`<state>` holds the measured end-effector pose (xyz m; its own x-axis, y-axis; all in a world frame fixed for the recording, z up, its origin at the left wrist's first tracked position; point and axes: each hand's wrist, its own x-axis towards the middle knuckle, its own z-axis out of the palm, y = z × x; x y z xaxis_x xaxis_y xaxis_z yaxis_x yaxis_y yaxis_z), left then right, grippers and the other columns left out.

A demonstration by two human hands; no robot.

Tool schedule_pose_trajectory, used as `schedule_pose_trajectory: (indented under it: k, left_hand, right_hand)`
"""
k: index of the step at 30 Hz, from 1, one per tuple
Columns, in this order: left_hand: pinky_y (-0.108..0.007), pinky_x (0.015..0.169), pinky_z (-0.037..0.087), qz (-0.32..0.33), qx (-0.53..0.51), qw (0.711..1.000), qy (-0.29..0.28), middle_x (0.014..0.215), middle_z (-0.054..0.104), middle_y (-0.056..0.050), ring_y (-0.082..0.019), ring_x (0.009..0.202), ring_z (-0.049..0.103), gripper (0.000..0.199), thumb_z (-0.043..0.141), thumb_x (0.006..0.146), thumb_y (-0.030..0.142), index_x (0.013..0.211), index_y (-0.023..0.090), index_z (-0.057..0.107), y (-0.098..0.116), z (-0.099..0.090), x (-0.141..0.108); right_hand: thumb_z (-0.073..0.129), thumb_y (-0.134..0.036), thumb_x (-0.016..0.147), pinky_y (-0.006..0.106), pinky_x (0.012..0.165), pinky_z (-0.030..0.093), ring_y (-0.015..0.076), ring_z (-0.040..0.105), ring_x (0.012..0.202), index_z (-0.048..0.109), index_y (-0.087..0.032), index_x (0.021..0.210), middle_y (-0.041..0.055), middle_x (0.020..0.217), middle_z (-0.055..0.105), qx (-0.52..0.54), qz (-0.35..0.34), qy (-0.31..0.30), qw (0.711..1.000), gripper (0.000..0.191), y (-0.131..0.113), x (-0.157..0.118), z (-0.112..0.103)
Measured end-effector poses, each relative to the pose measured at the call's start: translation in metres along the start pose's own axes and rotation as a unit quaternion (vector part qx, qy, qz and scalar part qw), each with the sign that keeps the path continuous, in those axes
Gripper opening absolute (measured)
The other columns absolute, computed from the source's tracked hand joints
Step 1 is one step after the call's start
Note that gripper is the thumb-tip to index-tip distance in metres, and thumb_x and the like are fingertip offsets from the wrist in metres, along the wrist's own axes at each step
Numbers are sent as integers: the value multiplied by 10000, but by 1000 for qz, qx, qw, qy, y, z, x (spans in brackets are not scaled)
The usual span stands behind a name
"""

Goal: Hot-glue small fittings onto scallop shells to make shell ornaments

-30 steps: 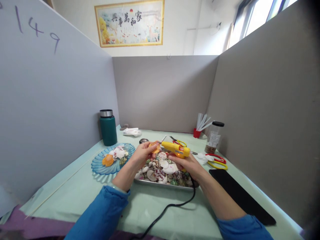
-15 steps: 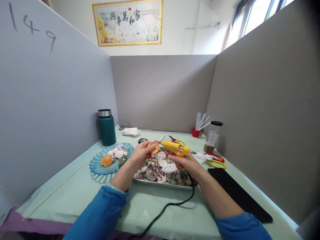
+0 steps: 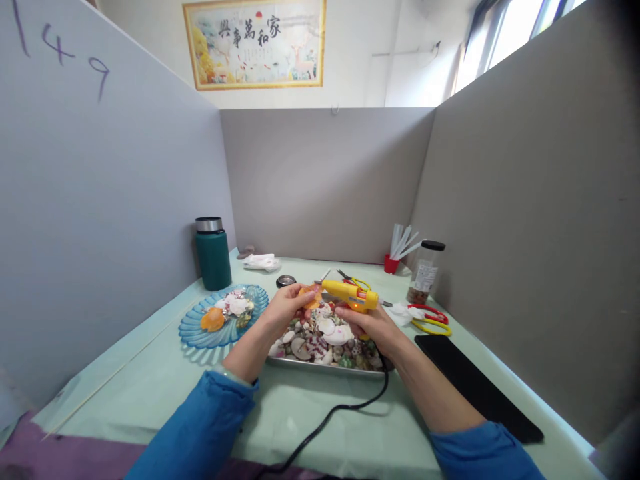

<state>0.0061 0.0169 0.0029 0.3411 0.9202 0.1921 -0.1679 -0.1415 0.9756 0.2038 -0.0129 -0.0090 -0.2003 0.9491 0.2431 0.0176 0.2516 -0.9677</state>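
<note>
My left hand (image 3: 289,305) pinches an orange scallop shell (image 3: 312,297) above a metal tray (image 3: 320,366) heaped with shells (image 3: 334,335). My right hand (image 3: 367,321) is wrapped round a yellow hot glue gun (image 3: 350,293), its nozzle pointing left and close to the orange shell. Whether the nozzle touches the shell I cannot tell. An orange light glows on the gun's body. From its handle a black cord (image 3: 334,412) runs down across the cloth to the front edge.
A blue scalloped plate (image 3: 193,333) with shells stands left, a green bottle (image 3: 213,260) behind it. At the right are a red cup of glue sticks (image 3: 391,265), a lidded jar (image 3: 425,275), red-and-yellow handled scissors (image 3: 434,321) and a black flat slab (image 3: 477,387). Grey partitions rise around.
The orange shell in my left hand has turned slightly and shifted a little right, against the gun's nozzle end. My right hand holds the glue gun almost still. The view has tilted slightly.
</note>
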Motion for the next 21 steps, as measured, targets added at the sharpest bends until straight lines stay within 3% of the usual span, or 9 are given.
schedule_pose_trajectory:
  k: [21]
  left_hand:
    - [-152,364,318,5,-38,999,31,509,521,57,-34,383,431,305,745,672,369,741,129,571,7,-1,-1]
  right_hand:
    - [717,-387,695,210,387,237,58,314,389,644,-153,786,-83,435,384,-5,8,2,1000,261,-1,0,-1]
